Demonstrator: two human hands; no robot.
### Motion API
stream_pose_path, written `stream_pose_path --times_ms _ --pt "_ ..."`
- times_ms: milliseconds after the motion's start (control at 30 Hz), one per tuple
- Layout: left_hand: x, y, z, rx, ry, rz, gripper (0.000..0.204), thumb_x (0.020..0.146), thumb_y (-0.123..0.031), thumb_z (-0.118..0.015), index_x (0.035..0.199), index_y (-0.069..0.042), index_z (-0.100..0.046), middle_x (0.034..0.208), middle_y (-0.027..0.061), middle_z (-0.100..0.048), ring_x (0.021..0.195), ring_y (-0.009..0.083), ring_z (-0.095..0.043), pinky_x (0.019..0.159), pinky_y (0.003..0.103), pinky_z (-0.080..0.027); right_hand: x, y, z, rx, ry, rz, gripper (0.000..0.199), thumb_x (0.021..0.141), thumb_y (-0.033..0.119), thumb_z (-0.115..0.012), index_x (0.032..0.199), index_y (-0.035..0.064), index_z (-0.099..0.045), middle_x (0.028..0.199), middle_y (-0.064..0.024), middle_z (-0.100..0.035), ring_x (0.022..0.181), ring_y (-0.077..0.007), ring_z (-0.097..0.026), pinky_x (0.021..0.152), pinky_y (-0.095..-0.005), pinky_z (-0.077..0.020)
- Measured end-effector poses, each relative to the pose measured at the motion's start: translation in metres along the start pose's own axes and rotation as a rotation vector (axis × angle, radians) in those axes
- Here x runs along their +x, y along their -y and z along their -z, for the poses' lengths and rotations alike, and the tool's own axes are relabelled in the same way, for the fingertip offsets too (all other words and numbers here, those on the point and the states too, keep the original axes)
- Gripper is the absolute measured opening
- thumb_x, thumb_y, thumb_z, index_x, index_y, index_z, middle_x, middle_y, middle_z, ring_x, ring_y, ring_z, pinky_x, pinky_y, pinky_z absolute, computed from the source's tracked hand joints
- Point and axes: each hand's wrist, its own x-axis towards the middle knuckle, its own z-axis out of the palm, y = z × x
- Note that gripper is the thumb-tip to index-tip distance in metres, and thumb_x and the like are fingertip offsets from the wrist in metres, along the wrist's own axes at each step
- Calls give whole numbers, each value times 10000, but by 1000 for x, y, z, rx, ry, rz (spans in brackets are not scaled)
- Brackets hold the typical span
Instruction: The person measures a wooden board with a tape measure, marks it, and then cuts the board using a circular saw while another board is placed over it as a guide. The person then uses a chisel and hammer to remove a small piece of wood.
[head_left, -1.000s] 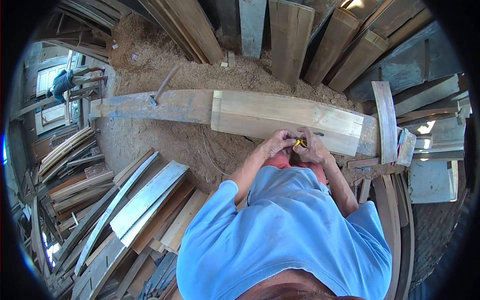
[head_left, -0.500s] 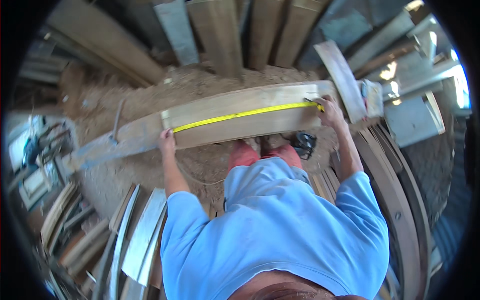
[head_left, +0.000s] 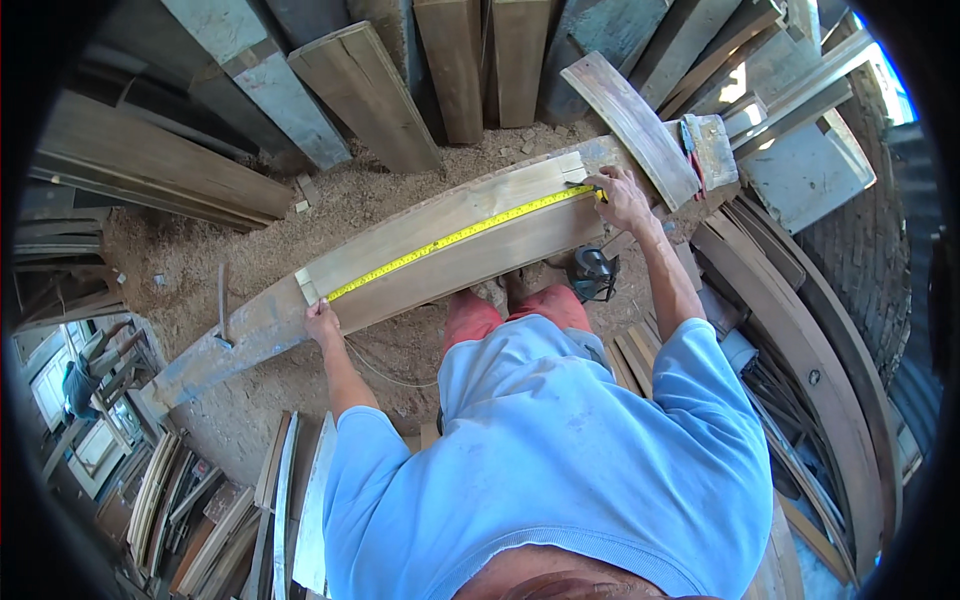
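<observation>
We span the yellow tape measure (head_left: 455, 238) along the pale plank (head_left: 450, 245). L hand (head_left: 322, 322) pins the tape end at the plank's L end; R hand (head_left: 620, 197) grips the tape near the R end. Plank lies over sawdust ground (head_left: 300, 230).

Yellow tape measure (head_left: 455, 238) stretching taut along a pale wooden plank (head_left: 470, 240), running diagonally from lower left to upper right, plank lying flat across a longer weathered board (head_left: 230, 335) over sawdust-covered ground
</observation>
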Motion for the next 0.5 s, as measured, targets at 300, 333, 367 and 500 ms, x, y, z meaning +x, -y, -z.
stream_pose_path --times_ms 300,333,367,500 --pt "20 13 18 -417 1 99 295 1047 -222 -634 1200 30 -637 1081 78 -673 966 150 -609 879 332 -514 -10 46 4 114 279 250 456 758 115 -727 1213 136 -722 1029 -206 -718 999 -387 -689 965 -463 -533" --pt "15 6 12 -474 -7 48 337 1066 -261 -596 1228 34 -614 1125 83 -658 1000 160 -600 900 346 -511 -16 59 1 164 369 255 445 757 135 -741 1201 113 -717 996 -210 -721 962 -396 -703 923 -459 -553" --pt "8 -5 2 -537 -9 -1 380 1086 -299 -558 1256 39 -590 1169 87 -643 1034 171 -592 921 361 -508 -22 65 -1 255 410 253 458 755 182 -754 1199 83 -703 1023 -211 -721 979 -399 -707 865 -459 -571" --pt "-44 -49 -29 71 28 -182 587 1055 -425 -536 1445 10 -469 1424 216 -509 1299 335 -493 1122 495 -380 -25 49 -12 434 338 158 461 759 186 -738 1201 64 -695 1056 -223 -725 994 -396 -705 884 -460 -563"
